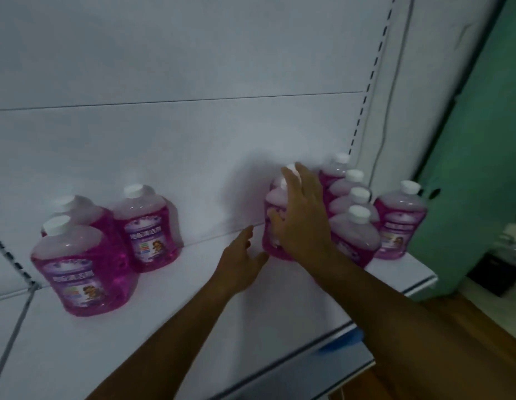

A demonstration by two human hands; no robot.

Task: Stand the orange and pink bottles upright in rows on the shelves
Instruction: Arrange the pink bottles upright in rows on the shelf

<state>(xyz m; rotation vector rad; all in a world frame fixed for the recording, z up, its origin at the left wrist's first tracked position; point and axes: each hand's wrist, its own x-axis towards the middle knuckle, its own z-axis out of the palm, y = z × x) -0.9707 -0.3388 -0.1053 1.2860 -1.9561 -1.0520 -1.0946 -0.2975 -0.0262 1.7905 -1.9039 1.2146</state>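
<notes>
Pink bottles with white caps stand upright on a white shelf point(193, 313). Three stand at the left: a front one point(83, 264), one behind it point(75, 206), and one further right point(148, 229). At the right is a row of several point(353, 235), a lone bottle point(399, 220) near the shelf's right end, and a short row beside them whose front bottle point(272, 223) is partly hidden. My right hand point(301, 217), fingers spread and straight, lies against that front bottle. My left hand point(242, 258), fingers loosely extended, is just left of its base.
The white back panel point(164, 82) rises behind the shelf, with a slotted upright point(366, 88) at the right. The shelf's front edge point(337, 368) runs diagonally below my arms. A green wall point(467, 168) and dark objects point(493, 272) lie beyond the shelf's right end.
</notes>
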